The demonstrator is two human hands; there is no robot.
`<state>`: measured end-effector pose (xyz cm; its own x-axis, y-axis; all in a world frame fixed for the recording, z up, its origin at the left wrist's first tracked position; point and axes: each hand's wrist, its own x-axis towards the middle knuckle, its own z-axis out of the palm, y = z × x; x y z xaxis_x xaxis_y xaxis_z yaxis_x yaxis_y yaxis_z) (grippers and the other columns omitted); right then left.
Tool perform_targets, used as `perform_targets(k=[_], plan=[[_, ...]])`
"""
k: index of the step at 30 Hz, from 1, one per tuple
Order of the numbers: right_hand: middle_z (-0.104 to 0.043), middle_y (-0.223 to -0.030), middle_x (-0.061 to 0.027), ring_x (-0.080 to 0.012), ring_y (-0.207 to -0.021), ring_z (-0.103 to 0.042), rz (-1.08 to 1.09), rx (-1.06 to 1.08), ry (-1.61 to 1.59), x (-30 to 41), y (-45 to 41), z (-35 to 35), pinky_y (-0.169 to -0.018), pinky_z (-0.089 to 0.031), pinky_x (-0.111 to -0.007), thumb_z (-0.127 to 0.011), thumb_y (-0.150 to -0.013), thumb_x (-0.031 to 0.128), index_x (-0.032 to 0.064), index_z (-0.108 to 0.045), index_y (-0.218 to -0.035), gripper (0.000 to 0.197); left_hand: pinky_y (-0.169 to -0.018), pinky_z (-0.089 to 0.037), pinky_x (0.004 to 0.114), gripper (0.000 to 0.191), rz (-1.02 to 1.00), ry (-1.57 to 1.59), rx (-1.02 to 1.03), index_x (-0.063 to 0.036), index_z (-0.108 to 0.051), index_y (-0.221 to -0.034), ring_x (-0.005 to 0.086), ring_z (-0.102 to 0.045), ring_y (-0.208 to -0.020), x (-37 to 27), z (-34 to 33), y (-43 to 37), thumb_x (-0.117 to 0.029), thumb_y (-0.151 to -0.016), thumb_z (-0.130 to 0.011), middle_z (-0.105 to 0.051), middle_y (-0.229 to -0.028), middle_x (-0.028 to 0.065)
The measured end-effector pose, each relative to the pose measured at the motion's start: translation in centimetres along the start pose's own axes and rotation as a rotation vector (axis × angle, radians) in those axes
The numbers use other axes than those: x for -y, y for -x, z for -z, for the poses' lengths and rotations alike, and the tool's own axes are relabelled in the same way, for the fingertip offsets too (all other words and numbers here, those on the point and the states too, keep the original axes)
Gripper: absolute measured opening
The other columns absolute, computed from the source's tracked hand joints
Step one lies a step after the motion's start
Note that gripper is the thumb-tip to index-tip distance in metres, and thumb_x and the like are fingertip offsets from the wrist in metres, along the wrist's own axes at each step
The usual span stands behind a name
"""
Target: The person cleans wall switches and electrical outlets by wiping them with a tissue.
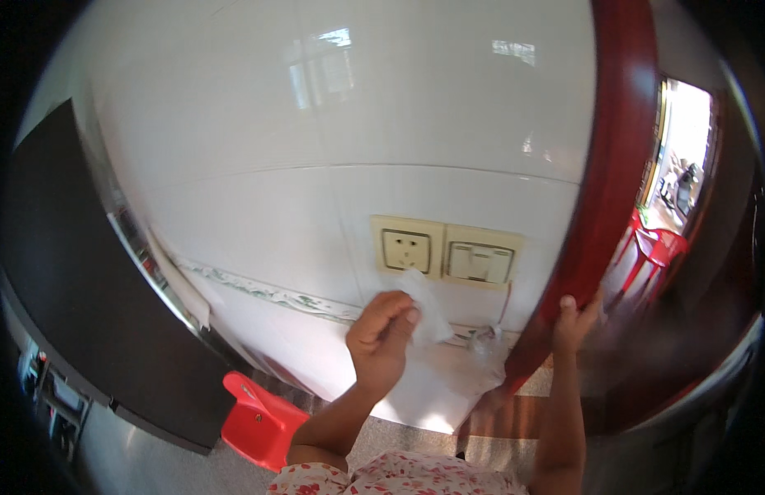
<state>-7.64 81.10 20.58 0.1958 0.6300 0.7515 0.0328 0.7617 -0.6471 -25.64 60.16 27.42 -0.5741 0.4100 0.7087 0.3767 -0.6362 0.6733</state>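
Note:
My left hand [382, 340] pinches a thin whitish sheet [427, 315], perhaps tissue or cloth, between thumb and fingers. The sheet hangs just below a cream wall socket [406, 250]. Beside the socket is a cream switch panel [480, 261] with several rocker switches. Below the switches, a clear plastic bag [486, 346] hangs against the tiled wall, under a thin reddish cord. My right hand [575, 322] rests at the edge of a dark red door frame [617, 161], its fingers partly hidden and the thumb raised. No object shows in it.
White tiles [246, 210] with a patterned border cover the wall ahead. At the lower left, a red plastic chair [261, 427] stands near a large dark panel [79, 278]. Red plastic chairs [664, 247] stand past the door frame, towards a bright doorway [685, 142].

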Motion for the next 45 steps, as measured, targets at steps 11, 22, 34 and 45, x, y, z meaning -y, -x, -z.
perform_targets(k=[11,22,34,45], plan=[[-0.04,-0.115,-0.0255,-0.0325,-0.106,-0.042,-0.087,0.161,-0.001,2.0,-0.4,1.1,-0.091,-0.032,-0.036,-0.048,-0.073,0.058,-0.0078,-0.026,-0.122,0.085,-0.067,-0.041,0.02,0.014,0.625,0.456,0.232,0.0034,-0.056,-0.093,0.0081,-0.051,-0.074,2.1,-4.3,3.2,0.002,-0.082,-0.047,-0.057,-0.083,0.003],[-0.052,-0.086,-0.0093,-0.017,-0.076,-0.049,0.042,0.084,0.022,4.4,3.8,3.9,-0.065,-0.039,-0.027,-0.056,-0.08,0.013,0.0003,-0.051,-0.092,0.019,-0.08,-0.043,0.028,0.019,0.744,0.779,0.3,0.0012,-0.054,-0.098,0.0165,-0.054,-0.089,3.8,-5.6,4.7,0.002,-0.081,-0.046,-0.058,-0.096,0.0084],[-0.056,-0.065,0.0002,-0.0037,-0.06,-0.048,-0.753,0.613,-0.61,7.6,6.2,5.2,-0.053,-0.037,-0.019,-0.058,-0.079,0.012,0.0012,-0.057,-0.076,0.011,-0.073,-0.041,0.021,0.016,0.747,0.432,0.315,0.0026,-0.055,-0.094,0.0082,-0.05,-0.081,4.1,-8.3,6.8,0.004,-0.081,-0.045,-0.056,-0.088,0.0026],[-0.05,-0.069,0.0034,-0.0016,-0.063,-0.043,-0.713,0.503,-0.638,7.4,6.5,6.0,-0.056,-0.034,-0.016,-0.051,-0.077,-0.001,0.0017,-0.053,-0.073,0.005,-0.074,-0.041,0.022,0.018,0.81,0.502,0.369,0.0031,-0.055,-0.095,0.0091,-0.051,-0.082,4.5,-8.8,7.8,0.003,-0.08,-0.046,-0.056,-0.09,0.0034]])
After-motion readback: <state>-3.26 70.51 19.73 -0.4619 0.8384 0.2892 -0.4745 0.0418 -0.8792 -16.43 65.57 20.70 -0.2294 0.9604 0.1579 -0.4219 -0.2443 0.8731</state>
